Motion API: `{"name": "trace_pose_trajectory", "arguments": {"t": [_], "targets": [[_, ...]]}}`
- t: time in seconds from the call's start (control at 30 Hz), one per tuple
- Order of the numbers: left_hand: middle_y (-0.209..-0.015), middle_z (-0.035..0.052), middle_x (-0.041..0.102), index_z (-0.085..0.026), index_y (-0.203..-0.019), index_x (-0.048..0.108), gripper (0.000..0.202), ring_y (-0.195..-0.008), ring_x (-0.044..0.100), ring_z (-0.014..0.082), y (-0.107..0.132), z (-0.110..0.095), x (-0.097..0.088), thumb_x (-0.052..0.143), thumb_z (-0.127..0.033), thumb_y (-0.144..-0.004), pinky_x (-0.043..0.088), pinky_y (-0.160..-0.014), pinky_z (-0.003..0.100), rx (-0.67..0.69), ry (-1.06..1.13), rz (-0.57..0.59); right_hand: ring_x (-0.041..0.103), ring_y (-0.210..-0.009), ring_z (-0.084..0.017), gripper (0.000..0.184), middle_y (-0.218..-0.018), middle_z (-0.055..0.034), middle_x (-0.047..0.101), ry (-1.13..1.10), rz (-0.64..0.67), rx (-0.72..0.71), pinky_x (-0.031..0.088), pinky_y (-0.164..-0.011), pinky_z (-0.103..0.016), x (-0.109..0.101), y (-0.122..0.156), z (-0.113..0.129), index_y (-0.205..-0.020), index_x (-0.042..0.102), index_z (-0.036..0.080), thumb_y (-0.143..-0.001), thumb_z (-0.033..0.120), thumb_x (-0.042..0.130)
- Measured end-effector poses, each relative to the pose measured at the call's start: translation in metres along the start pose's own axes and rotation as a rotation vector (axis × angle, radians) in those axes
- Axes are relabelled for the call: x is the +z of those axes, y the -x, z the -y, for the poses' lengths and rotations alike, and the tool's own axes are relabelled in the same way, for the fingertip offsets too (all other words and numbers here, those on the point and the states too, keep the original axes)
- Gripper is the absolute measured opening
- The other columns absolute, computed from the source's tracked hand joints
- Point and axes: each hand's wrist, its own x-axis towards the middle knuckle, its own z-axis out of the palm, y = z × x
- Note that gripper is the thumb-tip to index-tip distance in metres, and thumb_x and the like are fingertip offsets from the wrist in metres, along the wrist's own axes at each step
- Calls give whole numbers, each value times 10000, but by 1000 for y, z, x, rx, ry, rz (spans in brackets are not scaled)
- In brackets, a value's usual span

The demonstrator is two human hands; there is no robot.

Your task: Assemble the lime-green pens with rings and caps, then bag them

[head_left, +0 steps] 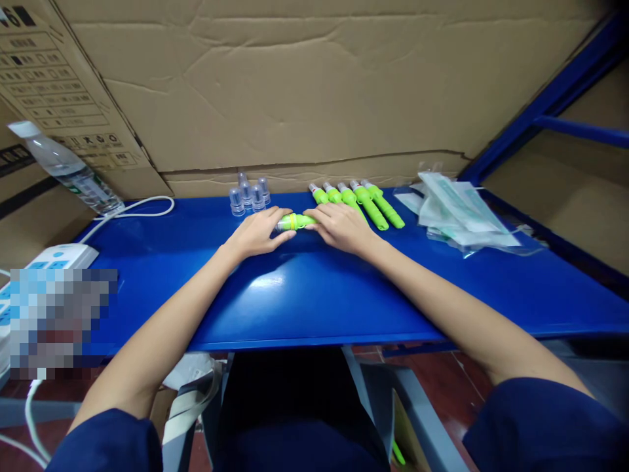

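A bright green torch-like stick [293, 221] with a yellow band and a clear end lies crosswise between my hands, close to the blue tabletop. My left hand [259, 231] grips its clear end, thumb on the near side and fingers on the far side. On the green end, the fingers of my right hand [339, 225] are closed and hide part of it. Just beyond my left hand stand several clear plastic caps [257, 198]. Several similar green sticks [369, 204] lie side by side beyond my right hand, their whitish ends pointing to the back.
Plastic-wrapped packets [464, 213] are piled at the right. A water bottle [73, 172] leans at the back left, near a white cable and a power strip [63, 255]. Cardboard [304, 85] walls the back. A blue metal frame [540, 111] rises at the right.
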Motion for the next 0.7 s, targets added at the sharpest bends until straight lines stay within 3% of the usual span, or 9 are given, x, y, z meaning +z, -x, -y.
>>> {"name": "trace_pose_trajectory", "arguments": {"t": [0.2, 0.3, 0.43, 0.5, 0.7], "targets": [[-1150, 145, 716, -145, -1375, 581, 541, -1027, 715, 276, -1, -3, -4, 526, -523, -992, 535, -862, 350, 113, -214, -37, 701, -866, -295, 431, -992, -164, 760, -42, 126, 81, 380, -670, -324, -9, 3, 7, -1274, 597, 101, -1069, 339, 303], [-1115, 125, 723, -164, -1358, 597, 504, -976, 721, 264, -1, -3, -4, 518, -505, -995, 528, -815, 331, 122, -221, -34, 707, -885, -309, 442, -1001, -166, 760, -64, 148, 108, 427, -713, -351, -11, 2, 7, -1290, 578, 110, -1074, 374, 297], [-1200, 129, 717, -174, -1345, 605, 481, -1036, 712, 289, 0, 5, -8, 508, -481, -988, 528, -830, 349, 15, -167, -51, 651, -1137, -349, 591, -1265, -238, 675, -70, -10, 25, 473, -913, -433, -10, -1, -6, -1360, 534, 54, -1042, 530, 386], [-1251, 119, 710, -182, -1337, 607, 483, -1077, 702, 295, 2, 13, -12, 509, -489, -976, 527, -862, 360, -36, -91, -79, 625, -1188, -357, 648, -1297, -253, 652, -33, -95, -27, 469, -965, -455, -9, -1, -16, -1351, 550, 40, -1015, 581, 430], [-1247, 99, 724, -171, -1291, 622, 543, -1072, 704, 285, 3, 24, -20, 510, -570, -940, 516, -927, 373, -31, 141, -77, 682, -1004, -274, 439, -1131, -198, 722, 30, -268, -156, 523, -849, -412, 3, 3, -42, -1264, 642, 105, -1066, 407, 391]]}}
